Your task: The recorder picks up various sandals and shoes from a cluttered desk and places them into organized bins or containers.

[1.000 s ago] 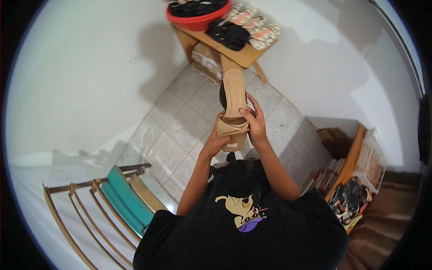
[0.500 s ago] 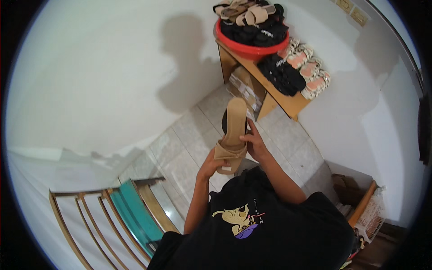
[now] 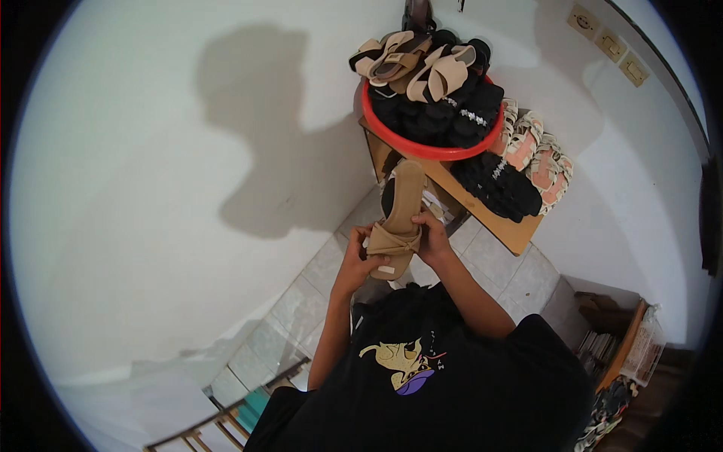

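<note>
Between my two hands is a tan slide sandal (image 3: 407, 197) with a knotted strap, held upright with its heel end pointing away from me. A small white label shows near its toe end, and a dark part shows behind its left edge. My left hand (image 3: 360, 260) is closed on the strap's left side, the thumb lying across the front. At the right edge, my right hand (image 3: 431, 237) grips the sandal, its thumb on the insole just above the strap. The fingers behind the sandal are hidden.
Ahead, a red basin (image 3: 422, 147) heaped with black and beige sandals stands on a wooden table (image 3: 486, 215). Black sandals (image 3: 501, 188) and cream-and-pink sandals (image 3: 550, 175) lie beside it. A wooden rack (image 3: 203, 437) is at lower left, a shelf (image 3: 621, 343) at right.
The view has tilted up, so the basin and table sit lower and the rack has mostly dropped out. Both hands still hold the sandal; my left thumb lies lower across its front.
</note>
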